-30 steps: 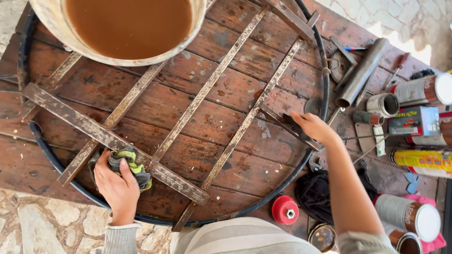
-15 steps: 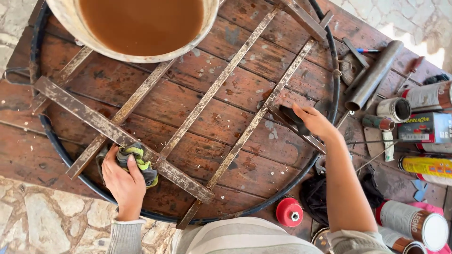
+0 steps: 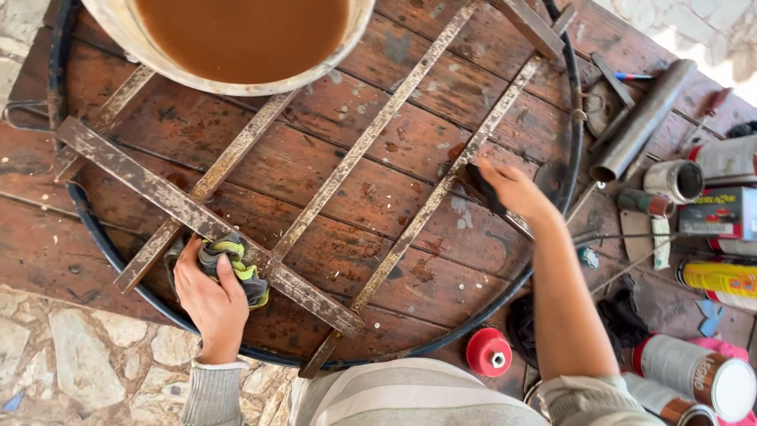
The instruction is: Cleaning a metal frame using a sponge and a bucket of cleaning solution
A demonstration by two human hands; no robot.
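Note:
A rusty round metal grate [image 3: 371, 134] of flat bars inside a black ring lies on a worn red wooden table [image 3: 441, 102]. My left hand [image 3: 209, 296] grips a grey and yellow-green cloth [image 3: 236, 264], pressed against the wide cross bar [image 3: 197, 217] near the ring's front left. My right hand [image 3: 516, 193] rests on a flat bar at the right side of the grate, covering a dark object [image 3: 481, 185] that is partly hidden under the fingers.
A large pale basin of brown liquid [image 3: 236, 35] stands on the grate at the back. To the right lie a metal pipe [image 3: 643, 118], several cans [image 3: 694, 375], a yellow spray can [image 3: 721, 278] and a red spool [image 3: 489, 353]. Stone paving [image 3: 71, 359] shows at the lower left.
The view has shifted slightly. My left hand with the cloth has slid a little along the cross bar. My right hand stays on the right bar.

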